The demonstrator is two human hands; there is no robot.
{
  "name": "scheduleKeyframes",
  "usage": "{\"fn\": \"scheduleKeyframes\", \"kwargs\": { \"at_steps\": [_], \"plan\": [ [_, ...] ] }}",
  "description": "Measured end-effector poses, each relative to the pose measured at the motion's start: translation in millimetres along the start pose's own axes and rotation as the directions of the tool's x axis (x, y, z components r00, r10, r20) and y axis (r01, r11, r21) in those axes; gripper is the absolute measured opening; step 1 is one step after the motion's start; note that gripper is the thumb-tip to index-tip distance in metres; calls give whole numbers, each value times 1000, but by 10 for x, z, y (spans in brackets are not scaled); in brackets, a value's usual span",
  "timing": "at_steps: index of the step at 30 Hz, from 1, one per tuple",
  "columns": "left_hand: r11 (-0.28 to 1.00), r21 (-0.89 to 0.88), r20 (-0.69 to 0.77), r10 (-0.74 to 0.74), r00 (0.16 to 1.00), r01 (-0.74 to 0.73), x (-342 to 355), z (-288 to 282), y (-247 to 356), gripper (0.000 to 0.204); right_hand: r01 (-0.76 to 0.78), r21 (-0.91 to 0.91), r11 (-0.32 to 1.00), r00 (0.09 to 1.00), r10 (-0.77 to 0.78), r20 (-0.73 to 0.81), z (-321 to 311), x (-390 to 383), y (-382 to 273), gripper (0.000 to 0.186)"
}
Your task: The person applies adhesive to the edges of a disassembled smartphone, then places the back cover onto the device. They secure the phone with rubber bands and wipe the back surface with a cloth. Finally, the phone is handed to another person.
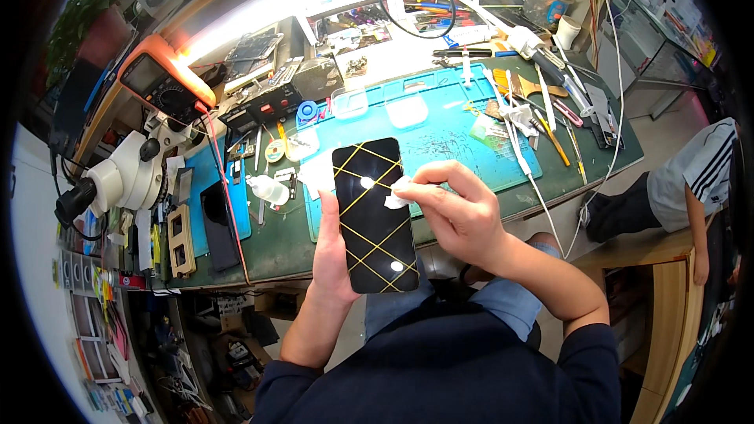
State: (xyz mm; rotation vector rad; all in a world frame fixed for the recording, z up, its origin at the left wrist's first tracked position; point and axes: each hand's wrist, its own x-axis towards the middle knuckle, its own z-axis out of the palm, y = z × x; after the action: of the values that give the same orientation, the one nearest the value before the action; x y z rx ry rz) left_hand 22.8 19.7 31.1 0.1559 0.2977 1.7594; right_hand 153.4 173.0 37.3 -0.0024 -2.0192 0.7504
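Above the bench's front edge, my left hand (pixel 331 259) holds a smartphone (pixel 375 224) upright by its left side, the thumb stretched along that edge. The phone's glossy black face is crossed by thin gold diagonal lines and reflects light in a few spots. Pinched between the fingertips of my right hand (pixel 465 210) is a small white wipe (pixel 396 200), which meets the phone near its right edge. Left of the phone, a small white plastic bottle (pixel 269 191) lies tipped on the bench.
A blue work mat (pixel 463 149) covers the bench middle, with small clear trays (pixel 406 112) on it. Tweezers, brushes and a white cable crowd the right. An orange multimeter (pixel 157 82) and a microscope (pixel 126 180) stand left. Another person (pixel 683 180) is at the far right.
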Motion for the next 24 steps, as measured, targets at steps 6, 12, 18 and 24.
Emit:
{"fn": "scheduleKeyframes", "kwargs": {
  "at_steps": [6,12,18,24],
  "plan": [
    [998,51,-23,40,999,-39,63,-37,-31,78,-50,2,999,999,50,-8,0,-186,-96,42],
    [994,44,81,97,992,-101,177,-102,13,73,-158,178,971,987,151,52,-37,-345,-180,37],
    [989,-9,23,145,989,-145,175,12,-21,68,-269,307,913,963,248,106,-139,-497,-245,31],
    [981,13,-80,194,978,-193,205,13,-28,65,-365,429,826,899,433,-69,-98,-623,-242,26]
  ]
}}
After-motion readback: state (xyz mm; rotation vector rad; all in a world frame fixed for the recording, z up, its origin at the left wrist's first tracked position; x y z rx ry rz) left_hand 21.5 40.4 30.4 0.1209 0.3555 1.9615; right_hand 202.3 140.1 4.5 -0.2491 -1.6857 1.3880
